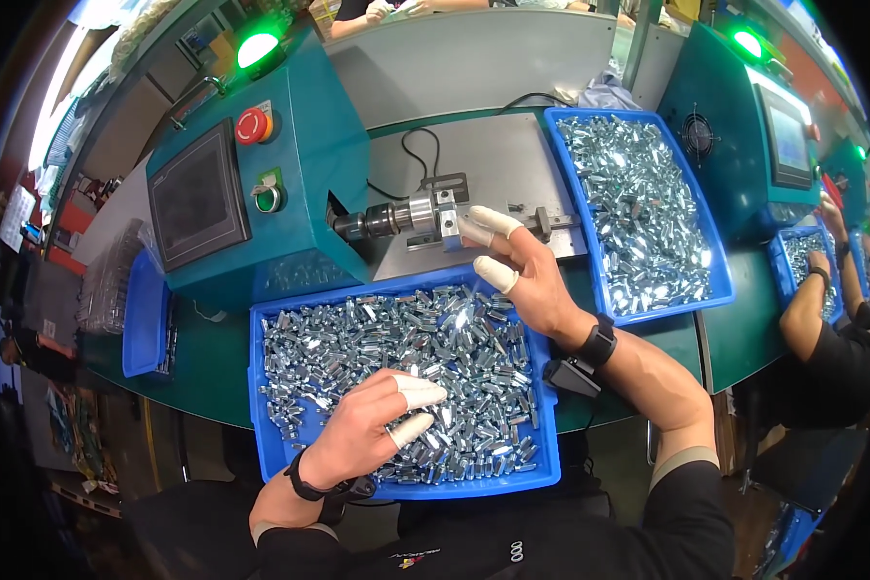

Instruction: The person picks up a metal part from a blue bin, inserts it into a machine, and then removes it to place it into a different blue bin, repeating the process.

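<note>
My left hand [372,420] reaches into a blue tray [416,491] of small shiny metal parts [358,338]. Its thumb and forefinger, in white finger cots, are slightly apart over the parts, and no part shows plainly between them. My right hand [532,280] is at the machine's steel clamping fixture [448,220]. Its thumb stands apart from the stretched fingers, which also wear white cots; the fingertips are beside the fixture block. A cylindrical spindle [387,220] runs from the green machine housing [300,164] to that block.
A second blue tray [648,311] of similar parts stands at the right. On the housing are a dark screen [198,198], a red emergency button [253,126] and a green button [267,198]. Another green machine [735,135] and a co-worker's arm [810,304] are farther right.
</note>
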Tool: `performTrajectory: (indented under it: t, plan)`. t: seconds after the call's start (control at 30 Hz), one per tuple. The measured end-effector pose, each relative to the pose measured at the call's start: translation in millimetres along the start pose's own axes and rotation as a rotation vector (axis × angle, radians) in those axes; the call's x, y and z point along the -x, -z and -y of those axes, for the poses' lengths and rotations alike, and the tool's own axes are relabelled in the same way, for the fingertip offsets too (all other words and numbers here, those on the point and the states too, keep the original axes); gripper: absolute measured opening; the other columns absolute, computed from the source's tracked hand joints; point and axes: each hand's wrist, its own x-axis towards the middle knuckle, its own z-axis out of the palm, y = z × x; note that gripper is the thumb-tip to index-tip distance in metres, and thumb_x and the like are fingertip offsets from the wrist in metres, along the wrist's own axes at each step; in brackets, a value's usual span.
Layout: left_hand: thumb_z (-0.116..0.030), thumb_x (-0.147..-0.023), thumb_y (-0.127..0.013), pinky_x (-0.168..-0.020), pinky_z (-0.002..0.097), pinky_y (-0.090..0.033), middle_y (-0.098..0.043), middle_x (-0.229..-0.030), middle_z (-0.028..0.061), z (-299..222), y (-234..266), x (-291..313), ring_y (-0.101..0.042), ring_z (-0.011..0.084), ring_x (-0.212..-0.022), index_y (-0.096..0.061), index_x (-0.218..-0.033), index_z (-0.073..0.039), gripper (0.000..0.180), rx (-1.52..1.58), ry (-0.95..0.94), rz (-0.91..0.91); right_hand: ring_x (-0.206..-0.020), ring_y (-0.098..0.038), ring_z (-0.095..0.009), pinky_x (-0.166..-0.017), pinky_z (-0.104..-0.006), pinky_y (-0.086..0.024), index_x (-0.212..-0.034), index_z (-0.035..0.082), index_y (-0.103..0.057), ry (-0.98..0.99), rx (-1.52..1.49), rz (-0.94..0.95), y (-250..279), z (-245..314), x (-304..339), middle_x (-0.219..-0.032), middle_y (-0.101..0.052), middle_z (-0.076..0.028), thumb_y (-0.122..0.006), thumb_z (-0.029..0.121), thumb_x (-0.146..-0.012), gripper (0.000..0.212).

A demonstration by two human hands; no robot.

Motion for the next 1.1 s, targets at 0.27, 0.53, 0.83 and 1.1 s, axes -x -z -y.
performTrajectory:
  t: [0.27,0.53,0.83,1.1]
  plan:
    - [0.000,-0.089,-0.082,-0.095,0.0415,-0.058,-0.079,-0.116,0.0105,0,-2,3,-0.074,0.0318,-0.109,-0.080,-0.122,-0.006,0.033,-0.040,-0.046,-0.011,-0.130,-0.066,-0.024,-0.105,-0.0384,-0.054,-0.167,0.003,-0.039,0.052,0.147,-0.253,-4,-10,5,-0.140,-0.068,-0.014,-0.075,0.015,-0.100,0.076]
    - [-0.002,-0.090,-0.081,-0.094,0.0411,-0.057,-0.078,-0.110,0.0121,-6,-1,5,-0.072,0.0322,-0.104,-0.080,-0.120,-0.005,0.030,-0.041,-0.065,-0.038,-0.107,-0.076,-0.032,-0.090,-0.0433,-0.059,-0.159,0.000,-0.047,0.047,0.753,-0.364,4,35,-36,-0.120,-0.075,-0.020,-0.079,0.030,-0.097,0.076]
    - [-0.004,-0.091,-0.081,-0.091,0.0405,-0.057,-0.078,-0.109,0.0145,-10,0,11,-0.072,0.0328,-0.102,-0.080,-0.120,-0.004,0.029,-0.069,-0.117,-0.062,-0.092,-0.076,-0.044,-0.083,-0.0541,-0.060,-0.110,-0.001,-0.065,0.045,1.341,-0.235,-2,41,-78,-0.089,-0.077,-0.023,-0.078,0.032,-0.089,0.041]
    - [-0.004,-0.092,-0.081,-0.091,0.0402,-0.057,-0.078,-0.109,0.0145,-12,0,15,-0.073,0.0327,-0.102,-0.080,-0.119,-0.004,0.027,-0.053,-0.095,-0.075,-0.088,-0.077,-0.043,-0.080,-0.0545,-0.061,-0.099,-0.001,-0.065,0.129,1.292,-0.261,10,49,-72,-0.087,-0.077,-0.023,-0.076,0.020,-0.084,0.028]
